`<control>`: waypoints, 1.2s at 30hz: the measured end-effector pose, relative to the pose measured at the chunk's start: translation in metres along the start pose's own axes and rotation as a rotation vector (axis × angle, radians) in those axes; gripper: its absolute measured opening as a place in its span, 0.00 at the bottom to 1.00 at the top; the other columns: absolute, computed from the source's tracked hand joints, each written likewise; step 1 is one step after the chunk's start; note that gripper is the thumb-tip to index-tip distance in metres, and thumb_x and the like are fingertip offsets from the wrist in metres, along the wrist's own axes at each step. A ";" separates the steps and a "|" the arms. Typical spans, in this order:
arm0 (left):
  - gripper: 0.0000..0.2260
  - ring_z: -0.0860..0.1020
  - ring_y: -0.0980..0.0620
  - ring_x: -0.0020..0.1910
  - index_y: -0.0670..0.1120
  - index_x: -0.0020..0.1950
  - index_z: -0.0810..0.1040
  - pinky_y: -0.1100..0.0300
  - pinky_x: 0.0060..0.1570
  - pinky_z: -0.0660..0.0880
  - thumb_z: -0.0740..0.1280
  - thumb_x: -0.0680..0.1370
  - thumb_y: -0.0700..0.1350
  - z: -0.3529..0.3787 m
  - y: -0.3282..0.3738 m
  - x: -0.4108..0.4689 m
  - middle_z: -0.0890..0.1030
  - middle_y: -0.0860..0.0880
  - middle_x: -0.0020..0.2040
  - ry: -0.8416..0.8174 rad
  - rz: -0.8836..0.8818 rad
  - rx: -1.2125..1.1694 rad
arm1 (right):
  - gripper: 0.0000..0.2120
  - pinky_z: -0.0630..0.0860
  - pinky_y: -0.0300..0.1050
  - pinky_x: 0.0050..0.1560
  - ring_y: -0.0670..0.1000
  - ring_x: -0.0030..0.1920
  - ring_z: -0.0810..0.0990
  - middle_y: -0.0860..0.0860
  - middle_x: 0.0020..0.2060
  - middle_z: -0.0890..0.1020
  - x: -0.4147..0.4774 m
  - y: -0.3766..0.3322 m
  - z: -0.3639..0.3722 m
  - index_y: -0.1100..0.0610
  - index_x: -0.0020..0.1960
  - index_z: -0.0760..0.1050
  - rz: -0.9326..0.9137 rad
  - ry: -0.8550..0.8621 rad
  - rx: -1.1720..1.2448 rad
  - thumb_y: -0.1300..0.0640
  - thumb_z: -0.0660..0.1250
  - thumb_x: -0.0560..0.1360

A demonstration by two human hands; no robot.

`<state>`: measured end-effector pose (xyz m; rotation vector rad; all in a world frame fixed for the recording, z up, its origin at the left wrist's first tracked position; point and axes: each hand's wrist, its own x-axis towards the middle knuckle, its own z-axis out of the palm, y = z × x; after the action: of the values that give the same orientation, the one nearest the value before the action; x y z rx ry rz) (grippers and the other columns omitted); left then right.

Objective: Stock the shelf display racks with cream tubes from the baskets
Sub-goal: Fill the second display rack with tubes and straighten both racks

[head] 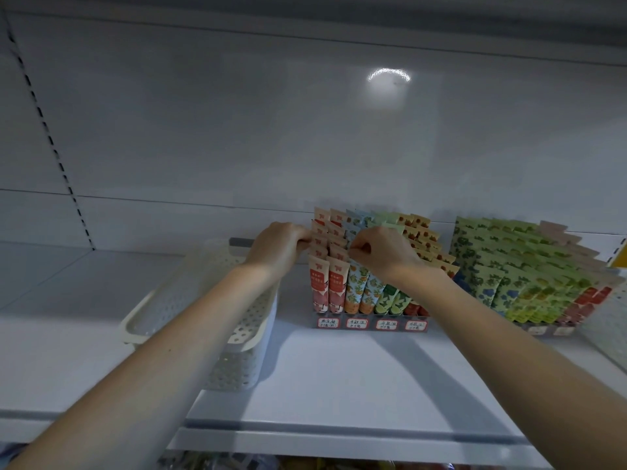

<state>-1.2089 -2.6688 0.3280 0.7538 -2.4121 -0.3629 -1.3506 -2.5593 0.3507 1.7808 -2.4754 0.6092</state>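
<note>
Head: rack labels (357,323) perhaps handwritten; unreadable

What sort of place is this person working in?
Most likely a shop aisle: a white metal shelf with a slotted upright behind it, a tiered display rack packed with cream tubes, handwritten labels along its front, and a perforated white basket alongside.

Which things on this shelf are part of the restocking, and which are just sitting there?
In the job: left hand, right hand, cream tubes, centre display rack, white basket.
Just there: untouched right-hand rack, yellow item at the right edge, blurred goods at the bottom edge.
</note>
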 end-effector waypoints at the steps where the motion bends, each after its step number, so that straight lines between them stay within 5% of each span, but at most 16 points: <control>1: 0.10 0.79 0.44 0.51 0.40 0.55 0.81 0.52 0.52 0.74 0.62 0.79 0.38 0.000 0.000 0.000 0.83 0.42 0.52 0.000 -0.003 -0.003 | 0.10 0.78 0.50 0.50 0.54 0.47 0.80 0.56 0.47 0.82 0.000 0.000 0.000 0.62 0.51 0.79 -0.001 0.004 -0.001 0.60 0.60 0.78; 17: 0.11 0.77 0.44 0.49 0.42 0.51 0.78 0.58 0.41 0.67 0.58 0.81 0.45 -0.019 0.020 -0.012 0.80 0.45 0.48 0.018 -0.027 0.256 | 0.09 0.78 0.50 0.49 0.52 0.44 0.80 0.53 0.46 0.82 -0.007 0.000 -0.018 0.58 0.51 0.79 -0.032 0.026 0.021 0.59 0.60 0.78; 24: 0.10 0.77 0.44 0.52 0.45 0.48 0.77 0.58 0.37 0.62 0.57 0.80 0.46 -0.025 0.064 -0.070 0.80 0.45 0.50 -0.021 0.125 0.416 | 0.09 0.78 0.52 0.50 0.55 0.46 0.80 0.56 0.48 0.82 -0.046 0.013 -0.040 0.60 0.52 0.79 -0.028 0.041 -0.024 0.58 0.62 0.77; 36: 0.12 0.78 0.46 0.52 0.46 0.55 0.78 0.55 0.45 0.74 0.59 0.80 0.50 -0.006 0.122 -0.159 0.81 0.47 0.52 -0.093 0.222 0.382 | 0.08 0.72 0.44 0.44 0.56 0.47 0.78 0.58 0.48 0.81 -0.184 0.063 -0.071 0.63 0.51 0.78 0.212 0.075 -0.071 0.62 0.62 0.77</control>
<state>-1.1507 -2.4779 0.3119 0.6271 -2.6566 0.1606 -1.3596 -2.3520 0.3518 1.4549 -2.6182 0.5783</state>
